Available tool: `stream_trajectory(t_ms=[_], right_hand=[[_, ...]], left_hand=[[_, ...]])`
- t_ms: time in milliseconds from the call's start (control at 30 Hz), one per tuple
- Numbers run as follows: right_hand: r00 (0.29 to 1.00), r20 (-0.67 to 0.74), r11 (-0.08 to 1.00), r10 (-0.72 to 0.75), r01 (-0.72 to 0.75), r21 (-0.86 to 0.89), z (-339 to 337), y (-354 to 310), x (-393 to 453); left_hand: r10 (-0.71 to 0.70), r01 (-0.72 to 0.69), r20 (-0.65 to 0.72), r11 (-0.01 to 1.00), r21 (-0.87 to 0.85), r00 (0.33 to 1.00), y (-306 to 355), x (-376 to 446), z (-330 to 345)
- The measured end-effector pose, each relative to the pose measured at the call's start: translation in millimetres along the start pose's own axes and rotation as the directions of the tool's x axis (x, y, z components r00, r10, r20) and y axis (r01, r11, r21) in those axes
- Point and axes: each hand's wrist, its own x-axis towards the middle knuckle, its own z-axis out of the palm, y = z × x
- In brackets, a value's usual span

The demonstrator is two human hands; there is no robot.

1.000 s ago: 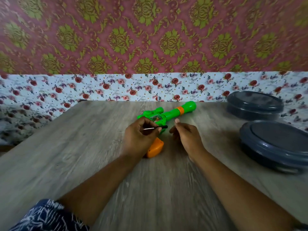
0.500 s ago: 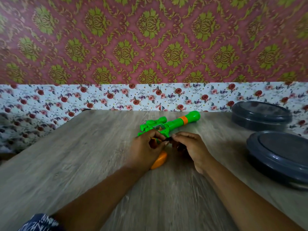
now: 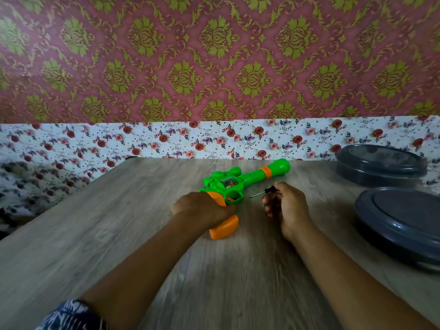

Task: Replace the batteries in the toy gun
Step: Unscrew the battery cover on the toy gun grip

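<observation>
We see the green toy gun [image 3: 240,181] lying flat on the wooden table [image 3: 100,222]. The left hand [image 3: 202,208] grips its orange handle; the right hand [image 3: 285,206] holds a small screwdriver [image 3: 260,193] just beside the trigger guard.

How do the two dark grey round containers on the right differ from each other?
The farther grey container stands by the floral wall and shows whole; the nearer grey container looks larger and is cut off by the picture's right edge. The farther one's top looks glossier. Both are round, lidded and rest on the wooden table.
</observation>
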Motion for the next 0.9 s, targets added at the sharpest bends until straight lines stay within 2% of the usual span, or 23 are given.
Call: stream_trajectory(t_ms=[100, 167, 200, 267, 333, 433, 567, 633, 733, 833, 900], right_hand=[[1.0, 0.01, 1.0, -0.012, 0.012, 0.021, -4, -1, 3], [1.0, 0.025, 1.0, 0.001, -0.002, 0.032, -5, 1, 3], [1.0, 0.025, 0.999, 0.004, -0.005, 0.048, -6, 0, 4], [1.0, 0.024, 0.996, 0.003, -0.005, 0.084, -5, 1, 5], [1.0, 0.025, 0.995, 0.0, -0.003, 0.096, -4, 1, 5], [0.999, 0.04, 0.997, -0.02, 0.016, 0.08, -3, 1, 4], [0.998, 0.054, 0.996, -0.038, 0.034, 0.079, -4, 2, 3], [0.998, 0.055, 0.996, -0.038, 0.033, 0.086, -5, 2, 3], [0.998, 0.046, 0.992, -0.033, 0.027, 0.121, -6, 1, 5], [0.998, 0.038, 0.992, -0.043, 0.038, 0.122, -6, 1, 5], [0.998, 0.038, 0.993, -0.049, 0.044, 0.105, -5, 1, 3]], left_hand=[[-0.009, 0.008, -0.008, 0.98, -0.197, 1.0, -10, -1, -7], [-0.01, 0.029, 0.049, 0.918, -0.396, 0.999, -19, -6, -9], [0.002, 0.053, 0.104, 0.851, -0.522, 0.995, -22, -6, -11], [0.01, 0.17, 0.23, 0.643, -0.746, 0.973, -26, -3, -9], [0.039, 0.256, 0.302, 0.438, -0.862, 0.952, -30, 2, -6], [0.137, 0.32, 0.356, 0.23, -0.919, 0.924, -37, 6, 0], [0.244, 0.43, 0.413, -0.021, -0.902, 0.878, -32, 4, 5], [0.27, 0.422, 0.386, -0.088, -0.902, 0.882, -28, 3, 7], [0.279, 0.298, 0.259, -0.11, -0.948, 0.925, -22, -1, 10], [0.235, 0.22, 0.166, -0.225, -0.949, 0.958, -19, -1, 13], [0.204, 0.198, 0.147, -0.258, -0.946, 0.968, -22, 2, 16]])
